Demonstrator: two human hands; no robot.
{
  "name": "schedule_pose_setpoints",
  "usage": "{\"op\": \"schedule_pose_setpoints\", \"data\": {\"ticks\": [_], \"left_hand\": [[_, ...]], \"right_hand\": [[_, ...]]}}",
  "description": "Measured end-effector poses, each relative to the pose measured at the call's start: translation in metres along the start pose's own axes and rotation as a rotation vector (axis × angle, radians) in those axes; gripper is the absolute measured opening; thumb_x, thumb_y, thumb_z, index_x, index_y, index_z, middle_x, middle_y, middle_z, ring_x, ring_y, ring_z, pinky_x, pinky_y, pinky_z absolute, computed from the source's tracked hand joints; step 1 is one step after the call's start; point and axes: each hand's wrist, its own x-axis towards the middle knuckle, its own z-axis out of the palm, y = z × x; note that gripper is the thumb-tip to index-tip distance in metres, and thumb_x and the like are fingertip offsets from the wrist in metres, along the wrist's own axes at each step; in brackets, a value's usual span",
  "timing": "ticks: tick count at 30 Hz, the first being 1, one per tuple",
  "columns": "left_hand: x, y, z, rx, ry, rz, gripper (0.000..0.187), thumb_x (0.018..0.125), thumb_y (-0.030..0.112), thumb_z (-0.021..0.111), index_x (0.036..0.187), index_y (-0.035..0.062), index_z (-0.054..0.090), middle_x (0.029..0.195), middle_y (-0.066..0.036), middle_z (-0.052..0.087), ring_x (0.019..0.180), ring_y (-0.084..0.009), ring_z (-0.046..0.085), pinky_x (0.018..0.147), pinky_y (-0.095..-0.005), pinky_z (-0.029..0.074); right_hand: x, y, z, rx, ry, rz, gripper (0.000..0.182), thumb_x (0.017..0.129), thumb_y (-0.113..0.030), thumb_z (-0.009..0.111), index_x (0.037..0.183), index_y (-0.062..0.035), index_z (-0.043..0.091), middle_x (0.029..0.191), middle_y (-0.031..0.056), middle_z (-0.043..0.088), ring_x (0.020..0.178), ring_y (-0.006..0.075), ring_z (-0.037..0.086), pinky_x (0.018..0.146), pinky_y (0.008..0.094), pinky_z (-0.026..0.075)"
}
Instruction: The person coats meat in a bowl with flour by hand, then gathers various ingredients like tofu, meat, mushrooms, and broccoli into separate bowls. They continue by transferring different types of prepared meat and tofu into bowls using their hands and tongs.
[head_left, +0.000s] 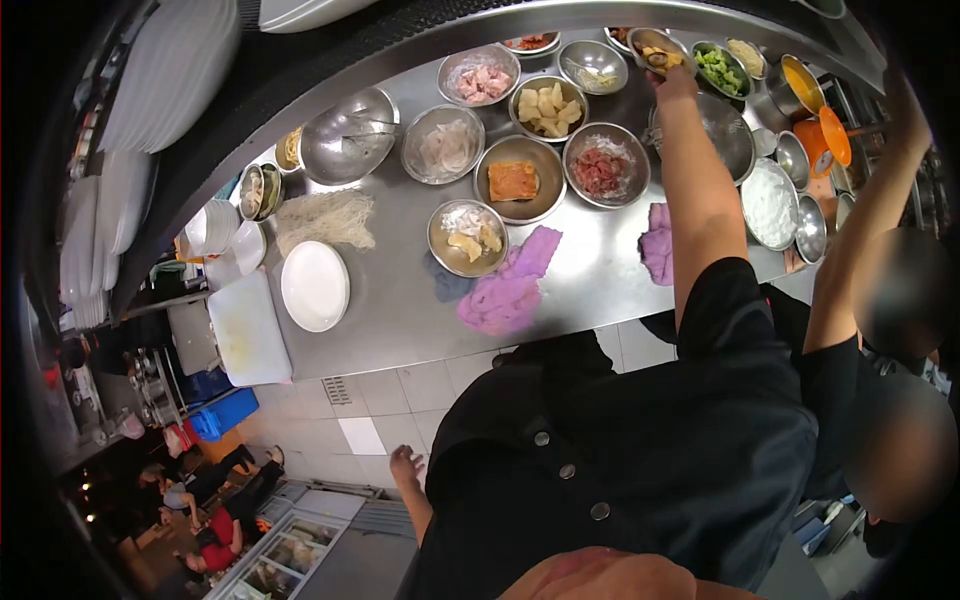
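Note:
My right hand (672, 80) is stretched to the back of the steel counter (400, 325), its fingers closed on the near rim of a small metal bowl (655, 42) with yellow and brown food. My left hand (406, 466) hangs beside my body over the floor, fingers apart and empty. Near my right arm are a bowl of red meat (601, 172), a large metal bowl (728, 140) and a purple cloth (657, 245). Bowls of green pieces (720, 70), pale chunks (548, 108) and an orange-brown block (513, 181) stand around.
Another purple cloth (505, 297), a stack of white plates (315, 286) and a white cutting board (248, 328) lie left. A shelf edge (400, 50) runs overhead. At right, a co-worker's raised arm (868, 225) is close to my right arm. Other people sit at lower left.

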Motion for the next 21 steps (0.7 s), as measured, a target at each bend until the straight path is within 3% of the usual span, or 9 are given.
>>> {"op": "schedule_pose_setpoints", "data": {"ticks": [5, 9, 12, 14, 15, 17, 18, 20, 21], "left_hand": [[-0.025, 0.077, 0.010, 0.205, 0.118, -0.051, 0.039, 0.094, 0.021, 0.064, 0.130, 0.0094, 0.052, 0.107, -0.009, 0.064, 0.077, -0.0227, 0.069, 0.057, -0.0347, 0.054], [0.032, -0.024, -0.006, 0.079, -0.028, 0.001, 0.038, 0.094, 0.023, 0.065, 0.125, 0.0026, 0.057, 0.110, -0.009, 0.066, 0.077, -0.0210, 0.065, 0.060, -0.0343, 0.052], [0.018, -0.039, 0.003, 0.265, -0.063, -0.123, 0.038, 0.094, 0.023, 0.066, 0.125, 0.0021, 0.058, 0.110, -0.010, 0.066, 0.078, -0.0209, 0.065, 0.061, -0.0342, 0.052], [0.012, -0.041, 0.008, 0.332, -0.092, -0.154, 0.039, 0.094, 0.023, 0.066, 0.125, 0.0017, 0.058, 0.110, -0.010, 0.066, 0.078, -0.0208, 0.065, 0.062, -0.0342, 0.053], [0.011, -0.039, 0.011, 0.350, -0.097, -0.159, 0.039, 0.093, 0.023, 0.066, 0.125, 0.0016, 0.058, 0.109, -0.010, 0.066, 0.078, -0.0207, 0.065, 0.062, -0.0342, 0.053], [0.008, -0.033, 0.014, 0.385, -0.111, -0.162, 0.039, 0.093, 0.023, 0.066, 0.125, 0.0012, 0.058, 0.109, -0.010, 0.067, 0.079, -0.0207, 0.065, 0.062, -0.0341, 0.053], [0.009, -0.030, 0.014, 0.398, -0.114, -0.153, 0.039, 0.093, 0.023, 0.066, 0.124, 0.0010, 0.058, 0.109, -0.010, 0.067, 0.079, -0.0206, 0.065, 0.063, -0.0341, 0.053], [0.012, -0.022, 0.012, 0.417, -0.117, -0.136, 0.039, 0.093, 0.023, 0.066, 0.124, 0.0007, 0.058, 0.109, -0.010, 0.067, 0.079, -0.0205, 0.065, 0.063, -0.0341, 0.053], [0.012, -0.018, 0.011, 0.421, -0.109, -0.127, 0.039, 0.093, 0.023, 0.066, 0.124, 0.0005, 0.059, 0.109, -0.011, 0.067, 0.079, -0.0205, 0.065, 0.063, -0.0341, 0.053]], "right_hand": [[0.041, -0.005, -0.021, -0.044, -0.014, -0.034, 0.047, 0.090, 0.002, 0.055, 0.137, 0.0033, 0.047, 0.132, 0.0220, 0.056, 0.104, 0.0374, 0.066, 0.066, 0.0457, 0.062], [0.125, 0.004, -0.051, -0.352, -0.053, -0.308, 0.051, 0.089, -0.002, 0.060, 0.137, 0.0093, 0.046, 0.132, 0.0251, 0.056, 0.104, 0.0360, 0.067, 0.069, 0.0424, 0.065], [0.059, -0.032, -0.040, -0.751, -0.046, -0.458, 0.050, 0.087, 0.000, 0.063, 0.133, 0.0137, 0.047, 0.133, 0.0252, 0.056, 0.101, 0.0377, 0.068, 0.070, 0.0423, 0.067], [0.027, -0.056, -0.031, -0.176, 0.187, -0.081, 0.048, 0.091, -0.009, 0.061, 0.132, 0.0138, 0.048, 0.120, 0.0242, 0.065, 0.099, 0.0331, 0.071, 0.067, 0.0360, 0.064], [0.038, -0.057, -0.037, -0.178, 0.195, -0.083, 0.048, 0.091, -0.009, 0.061, 0.132, 0.0138, 0.048, 0.120, 0.0242, 0.065, 0.099, 0.0331, 0.071, 0.067, 0.0360, 0.064], [0.077, -0.055, -0.054, -0.779, 0.022, -0.036, 0.040, 0.093, -0.020, 0.057, 0.121, 0.0087, 0.061, 0.100, 0.0197, 0.073, 0.091, 0.0256, 0.074, 0.062, 0.0320, 0.059], [0.069, -0.060, -0.056, -0.780, 0.030, -0.033, 0.040, 0.093, -0.020, 0.057, 0.121, 0.0087, 0.061, 0.100, 0.0197, 0.073, 0.091, 0.0256, 0.074, 0.062, 0.0320, 0.059], [0.043, -0.075, -0.053, -2.254, -0.140, -0.737, 0.035, 0.077, -0.023, 0.079, 0.109, -0.0095, 0.075, 0.109, 0.0113, 0.074, 0.107, 0.0266, 0.070, 0.087, 0.0400, 0.056], [0.047, -0.078, -0.054, -2.255, -0.240, -0.817, 0.035, 0.077, -0.023, 0.079, 0.108, -0.0088, 0.075, 0.109, 0.0105, 0.074, 0.108, 0.0270, 0.069, 0.086, 0.0401, 0.056]]}}
